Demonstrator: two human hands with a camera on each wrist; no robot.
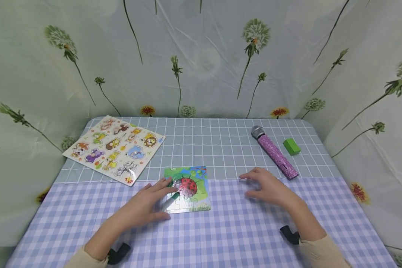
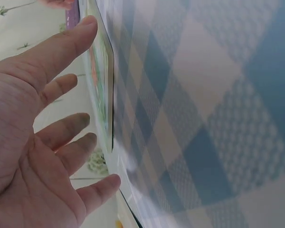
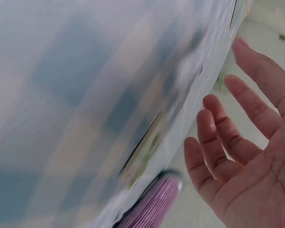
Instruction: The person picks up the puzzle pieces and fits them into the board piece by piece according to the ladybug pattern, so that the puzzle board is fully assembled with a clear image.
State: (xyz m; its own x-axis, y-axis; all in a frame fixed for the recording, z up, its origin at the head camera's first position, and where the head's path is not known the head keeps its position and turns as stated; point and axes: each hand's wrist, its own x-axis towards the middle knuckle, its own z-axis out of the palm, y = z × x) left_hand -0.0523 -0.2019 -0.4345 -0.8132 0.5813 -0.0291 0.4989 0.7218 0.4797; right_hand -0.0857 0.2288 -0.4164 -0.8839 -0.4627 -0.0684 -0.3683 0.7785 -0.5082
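A square ladybug jigsaw puzzle (image 1: 191,195) lies flat in the middle of the table, its pieces joined in a board. My left hand (image 1: 145,203) reaches over the puzzle's left edge, fingers spread and slightly bent. In the left wrist view, that hand (image 2: 42,114) has nothing in its palm, and the puzzle's side edge (image 2: 108,90) shows beyond the fingertips. Right of the puzzle, my right hand (image 1: 268,188) hovers above the checked cloth, fingers loosely bent and holding nothing. Nearest to it is a glittery pink microphone (image 1: 276,154) with a silver head, seen as a purple shaft (image 3: 154,202) in the right wrist view.
A white animal peg puzzle board (image 1: 115,149) lies slanted at the back left. A green block (image 1: 292,146) sits right of the microphone. The table has a blue-and-white checked cloth (image 1: 194,242) in front and a grey grid cloth (image 1: 201,145) behind. Dandelion-print curtains surround it.
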